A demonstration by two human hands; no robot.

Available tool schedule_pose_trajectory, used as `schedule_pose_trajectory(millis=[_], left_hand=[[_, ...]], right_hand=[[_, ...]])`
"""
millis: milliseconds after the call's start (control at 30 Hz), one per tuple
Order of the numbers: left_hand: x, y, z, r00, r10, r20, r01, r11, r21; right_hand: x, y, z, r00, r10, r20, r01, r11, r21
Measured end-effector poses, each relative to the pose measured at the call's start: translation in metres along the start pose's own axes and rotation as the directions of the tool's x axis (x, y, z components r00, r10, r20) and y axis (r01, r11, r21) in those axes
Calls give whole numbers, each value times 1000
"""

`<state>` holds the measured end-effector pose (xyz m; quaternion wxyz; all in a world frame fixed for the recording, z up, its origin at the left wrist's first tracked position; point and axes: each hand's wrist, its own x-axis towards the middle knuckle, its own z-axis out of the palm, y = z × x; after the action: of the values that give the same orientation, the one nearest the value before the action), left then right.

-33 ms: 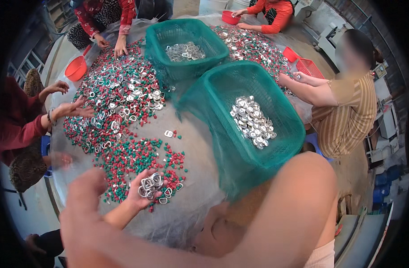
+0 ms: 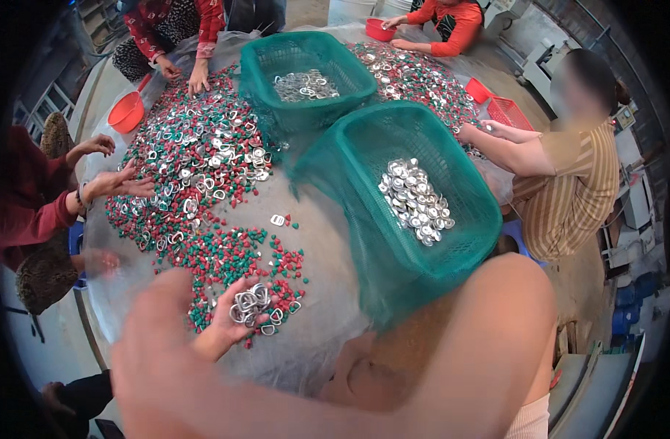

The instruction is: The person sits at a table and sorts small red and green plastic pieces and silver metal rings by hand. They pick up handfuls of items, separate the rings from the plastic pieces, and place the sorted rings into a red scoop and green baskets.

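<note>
A sheet-covered surface (image 2: 324, 252) carries scattered small parts. The fingers of the left hand (image 2: 222, 322) curl loosely under a clump of metal rings (image 2: 251, 301); the right hand (image 2: 155, 336) is a blur in front — whether its fingers grip anything, I cannot tell. The rings look light, stiff and slick, likely to tangle — best pinched singly by the curved edge. Red and green pieces (image 2: 236, 252) lie just beyond; farther right stands a green basket (image 2: 466, 183).
</note>
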<state>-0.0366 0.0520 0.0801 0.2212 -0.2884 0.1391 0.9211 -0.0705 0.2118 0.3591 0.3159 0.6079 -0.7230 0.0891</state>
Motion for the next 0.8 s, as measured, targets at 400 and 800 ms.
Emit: schedule_pose_trajectory(millis=[400,800], left_hand=[[60,-25,0,985,133,106,-104,964,-244],[94,-29,6,969,245,34,-213,898,-385]], right_hand=[[-39,24,-14,992,72,105,-65,996,-68],[-76,123,64,492,254,833,-364,929,-69]])
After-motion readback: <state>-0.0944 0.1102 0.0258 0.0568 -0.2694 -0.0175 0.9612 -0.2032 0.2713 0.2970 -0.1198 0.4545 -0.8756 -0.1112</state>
